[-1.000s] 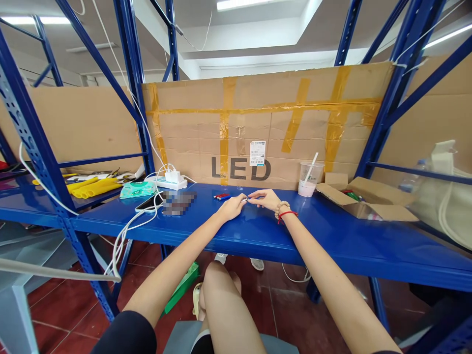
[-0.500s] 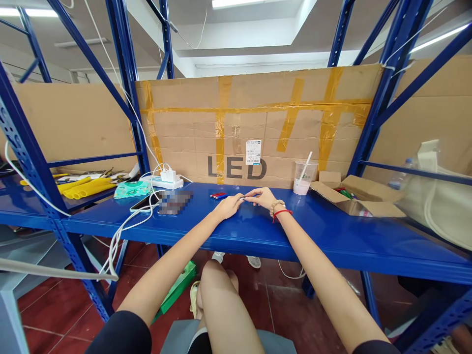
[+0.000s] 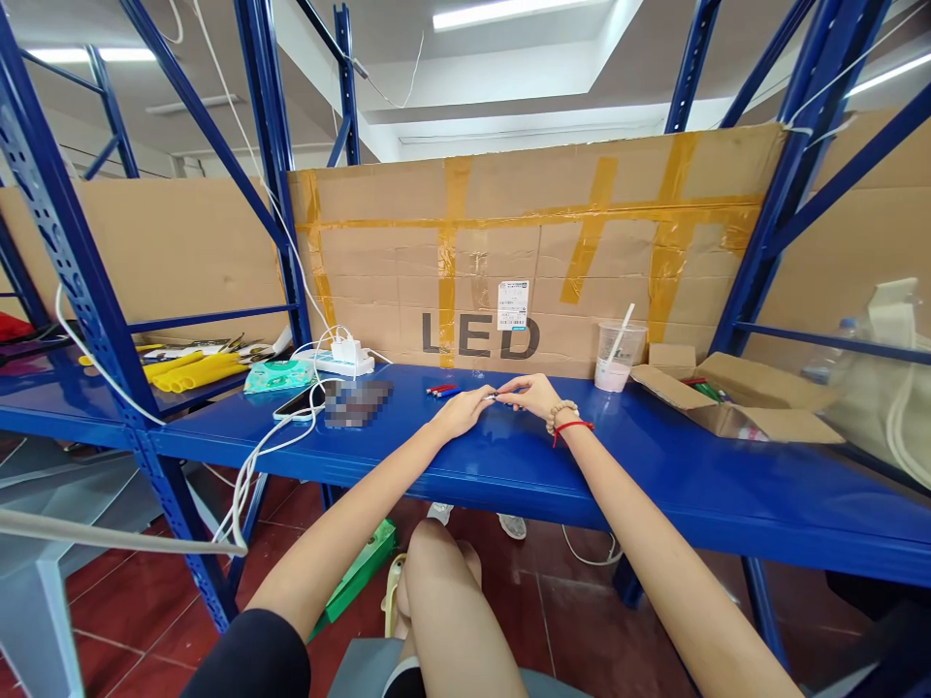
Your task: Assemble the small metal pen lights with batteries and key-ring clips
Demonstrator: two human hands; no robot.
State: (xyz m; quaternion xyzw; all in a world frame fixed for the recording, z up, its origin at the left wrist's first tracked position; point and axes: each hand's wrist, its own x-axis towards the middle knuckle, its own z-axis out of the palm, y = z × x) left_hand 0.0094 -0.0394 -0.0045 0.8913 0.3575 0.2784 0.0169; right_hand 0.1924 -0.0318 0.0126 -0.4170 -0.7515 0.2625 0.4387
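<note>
Over the blue metal shelf top (image 3: 407,441), my left hand (image 3: 463,414) and my right hand (image 3: 536,396) meet at the fingertips. Both are closed in a pinch on one small slim piece (image 3: 496,396), dark with a pale part, too small to name. A bracelet of beads and a red string circle my right wrist. Just beyond my left hand lie several red and blue pens (image 3: 442,392), close together on the shelf.
Left of my hands lie a phone (image 3: 295,405), a blurred flat item, a teal packet (image 3: 278,376) and a white power strip (image 3: 341,361) with trailing cables. On the right stand a plastic cup (image 3: 611,373) with a straw and an open carton (image 3: 782,422). Taped cardboard (image 3: 378,281) closes the back.
The view has shifted slightly, so the shelf and things appear a little farther right and lower. My fingers are still together, with a little more of the small piece showing between them.
</note>
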